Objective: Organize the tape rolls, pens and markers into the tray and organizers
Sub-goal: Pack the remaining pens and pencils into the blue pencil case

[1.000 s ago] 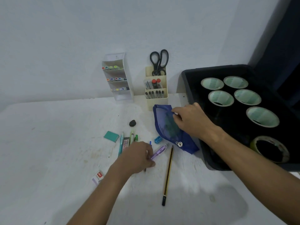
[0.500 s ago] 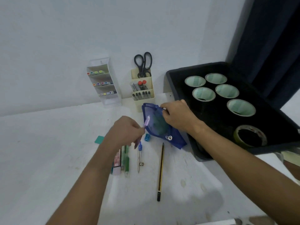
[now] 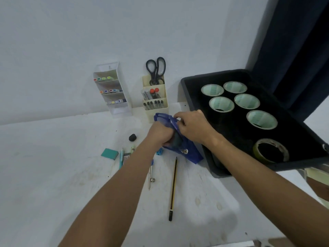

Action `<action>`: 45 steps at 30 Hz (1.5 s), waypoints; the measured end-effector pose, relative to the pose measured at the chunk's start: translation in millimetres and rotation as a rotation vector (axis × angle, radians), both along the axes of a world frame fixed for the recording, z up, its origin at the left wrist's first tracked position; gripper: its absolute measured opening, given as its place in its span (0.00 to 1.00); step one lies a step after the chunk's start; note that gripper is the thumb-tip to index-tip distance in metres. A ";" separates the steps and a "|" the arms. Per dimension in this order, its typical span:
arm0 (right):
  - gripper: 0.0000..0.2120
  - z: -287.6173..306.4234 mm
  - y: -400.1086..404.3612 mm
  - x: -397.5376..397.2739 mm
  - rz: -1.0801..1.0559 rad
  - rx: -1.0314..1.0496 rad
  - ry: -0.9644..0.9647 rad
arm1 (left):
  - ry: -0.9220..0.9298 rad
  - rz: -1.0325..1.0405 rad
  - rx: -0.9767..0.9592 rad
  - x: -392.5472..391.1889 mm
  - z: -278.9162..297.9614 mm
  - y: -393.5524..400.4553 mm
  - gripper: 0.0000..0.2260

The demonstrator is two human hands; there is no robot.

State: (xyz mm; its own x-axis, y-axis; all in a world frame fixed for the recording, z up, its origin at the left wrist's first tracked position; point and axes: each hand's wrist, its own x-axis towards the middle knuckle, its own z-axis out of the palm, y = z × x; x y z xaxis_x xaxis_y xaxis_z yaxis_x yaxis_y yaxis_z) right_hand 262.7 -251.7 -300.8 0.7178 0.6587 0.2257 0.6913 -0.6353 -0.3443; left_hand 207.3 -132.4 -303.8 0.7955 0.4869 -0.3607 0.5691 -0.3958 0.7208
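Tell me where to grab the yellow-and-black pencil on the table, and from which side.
Pinch the pencil mid-shaft from above, fingers on its left and right sides. It lies flat and nearly lengthwise away from you, tip far, with bare table on both sides.

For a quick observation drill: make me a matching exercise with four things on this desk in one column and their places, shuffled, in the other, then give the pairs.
Things:
1. scissors
2. tape rolls
3. pencil
4. blue pouch

Places:
A. lying loose on the table
B. in the black tray
C. standing in the cream organizer
D. held by both hands

Pairs: 1-C, 2-B, 3-A, 4-D
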 end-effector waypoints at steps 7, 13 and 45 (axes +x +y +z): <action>0.12 -3.8 5.3 2.5 0.104 -0.039 -0.121 | -0.092 0.144 -0.086 -62.4 11.3 49.1 0.06; 0.11 -3.6 3.8 -1.6 0.181 -0.037 -0.054 | -0.010 0.224 0.148 -107.9 5.4 90.1 0.04; 0.12 4.9 -0.6 -7.7 0.111 0.144 0.065 | -0.021 0.163 -0.235 -32.9 16.2 1.7 0.08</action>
State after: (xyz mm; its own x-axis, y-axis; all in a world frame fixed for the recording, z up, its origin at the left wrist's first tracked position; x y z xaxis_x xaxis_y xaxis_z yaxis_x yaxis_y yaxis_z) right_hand 255.0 -252.3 -295.9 0.6588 0.6987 0.2789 0.7276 -0.4974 -0.4724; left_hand 174.4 -130.7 -287.6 0.7219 0.5138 -0.4635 0.5958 -0.1208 0.7940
